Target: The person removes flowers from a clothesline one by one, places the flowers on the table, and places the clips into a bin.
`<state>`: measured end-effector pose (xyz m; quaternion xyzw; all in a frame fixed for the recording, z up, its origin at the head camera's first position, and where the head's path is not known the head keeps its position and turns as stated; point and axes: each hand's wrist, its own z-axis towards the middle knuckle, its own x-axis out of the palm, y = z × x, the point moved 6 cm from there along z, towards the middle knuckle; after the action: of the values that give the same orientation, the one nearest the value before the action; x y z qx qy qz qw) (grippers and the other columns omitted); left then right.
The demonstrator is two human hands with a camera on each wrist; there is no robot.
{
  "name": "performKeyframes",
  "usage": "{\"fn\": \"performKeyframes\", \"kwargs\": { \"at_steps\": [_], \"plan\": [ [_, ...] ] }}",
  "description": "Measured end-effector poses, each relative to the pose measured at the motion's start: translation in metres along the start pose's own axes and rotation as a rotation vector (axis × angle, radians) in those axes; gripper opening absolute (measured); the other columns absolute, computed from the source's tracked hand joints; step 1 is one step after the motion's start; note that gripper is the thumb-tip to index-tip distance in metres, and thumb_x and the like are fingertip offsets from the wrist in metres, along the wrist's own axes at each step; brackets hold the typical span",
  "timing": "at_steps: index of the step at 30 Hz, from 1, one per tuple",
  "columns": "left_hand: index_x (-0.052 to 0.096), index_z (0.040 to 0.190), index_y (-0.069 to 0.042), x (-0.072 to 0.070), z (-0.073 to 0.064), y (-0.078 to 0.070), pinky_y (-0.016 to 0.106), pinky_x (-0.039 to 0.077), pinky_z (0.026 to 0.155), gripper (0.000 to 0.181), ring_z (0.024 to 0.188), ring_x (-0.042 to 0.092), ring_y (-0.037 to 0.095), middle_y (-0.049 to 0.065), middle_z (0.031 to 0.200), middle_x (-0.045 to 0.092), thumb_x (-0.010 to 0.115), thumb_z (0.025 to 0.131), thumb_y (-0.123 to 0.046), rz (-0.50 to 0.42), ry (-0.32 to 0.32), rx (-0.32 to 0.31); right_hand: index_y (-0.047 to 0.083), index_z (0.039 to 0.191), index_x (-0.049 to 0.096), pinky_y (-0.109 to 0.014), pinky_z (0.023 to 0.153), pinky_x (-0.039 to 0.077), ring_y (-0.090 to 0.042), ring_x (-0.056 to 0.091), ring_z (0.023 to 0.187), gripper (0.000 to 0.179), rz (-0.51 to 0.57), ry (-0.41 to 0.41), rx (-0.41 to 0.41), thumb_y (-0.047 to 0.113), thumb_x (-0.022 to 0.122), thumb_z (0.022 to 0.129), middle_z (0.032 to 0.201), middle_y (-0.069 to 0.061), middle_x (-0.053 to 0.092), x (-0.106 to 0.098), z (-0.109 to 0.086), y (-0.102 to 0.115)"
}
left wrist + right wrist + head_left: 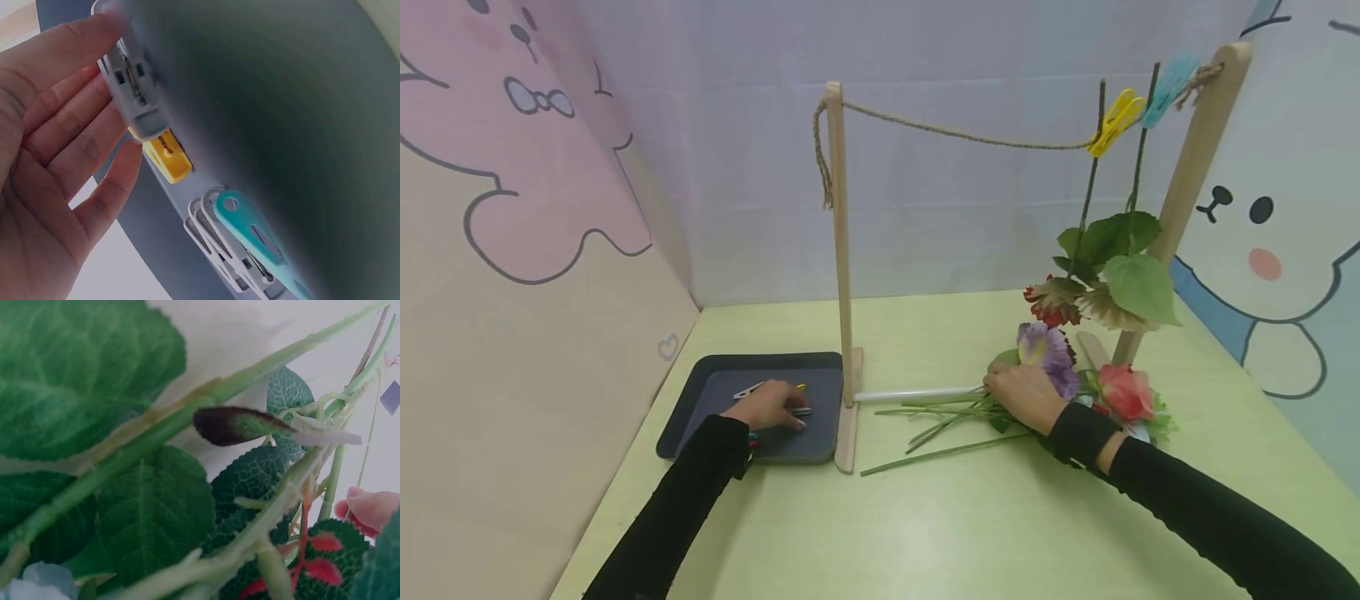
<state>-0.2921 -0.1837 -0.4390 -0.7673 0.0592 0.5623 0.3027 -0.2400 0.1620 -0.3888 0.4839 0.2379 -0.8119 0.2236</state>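
Note:
In the head view my left hand (771, 406) is inside the dark grey tray (715, 375). The left wrist view has its thumb and fingers pinching a grey clothespin (139, 100), slightly blurred. A yellow clothespin (167, 156) lies just beyond the fingertips, and a teal clothespin (250, 228) rests beside white clothespins (212, 240). Over the pile of artificial flowers my right hand (1026, 396) has its fingers bent down at the green stems (947, 408). Its fingertips (375, 509) appear to pinch a thin stem in the right wrist view; leaves hide most of that hand.
A wooden frame with a left post (841, 250), a right post (1187, 183) and a low white bar (917, 394) carries a twine line (955, 132). Yellow (1116, 123) and blue (1172, 90) clothespins hang two flowers head-down. A pink rose (1126, 392) lies near the right post.

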Motion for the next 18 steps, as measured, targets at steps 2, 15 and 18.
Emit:
{"fn": "performKeyframes", "kwargs": {
  "at_steps": [2, 15, 18],
  "plan": [
    [0.069, 0.100, -0.006, 0.000, 0.001, 0.001, 0.032, 0.053, 0.078, 0.031, 0.091, 0.065, 0.021, 0.005, 0.097, 0.069, 0.078, 0.070, -0.011, -0.015, 0.008, -0.001, 0.013, 0.065, 0.063, -0.021, 0.037, 0.033, -0.009, 0.048, 0.049, 0.015, 0.013, -0.014, 0.012, 0.007, 0.071, 0.077, 0.061, 0.002, 0.051, 0.000, 0.000, -0.001],
    [0.070, 0.097, -0.010, -0.002, 0.003, 0.001, 0.028, 0.053, 0.074, 0.029, 0.089, 0.065, 0.018, 0.003, 0.096, 0.069, 0.078, 0.070, -0.010, -0.024, 0.015, 0.008, 0.011, 0.078, 0.068, -0.029, 0.051, 0.048, -0.016, 0.060, 0.062, 0.007, 0.047, -0.031, 0.047, 0.010, 0.073, 0.075, 0.072, -0.001, 0.063, -0.007, 0.000, -0.002],
    [0.070, 0.097, -0.012, -0.007, 0.002, -0.001, 0.028, 0.053, 0.076, 0.029, 0.091, 0.065, 0.018, 0.004, 0.099, 0.069, 0.078, 0.069, -0.011, -0.024, 0.016, 0.012, 0.011, 0.079, 0.068, -0.033, 0.063, 0.049, -0.018, 0.062, 0.070, 0.009, 0.038, -0.065, 0.032, 0.012, 0.075, 0.073, 0.076, -0.001, 0.065, -0.014, 0.000, -0.001]
  ]
}}
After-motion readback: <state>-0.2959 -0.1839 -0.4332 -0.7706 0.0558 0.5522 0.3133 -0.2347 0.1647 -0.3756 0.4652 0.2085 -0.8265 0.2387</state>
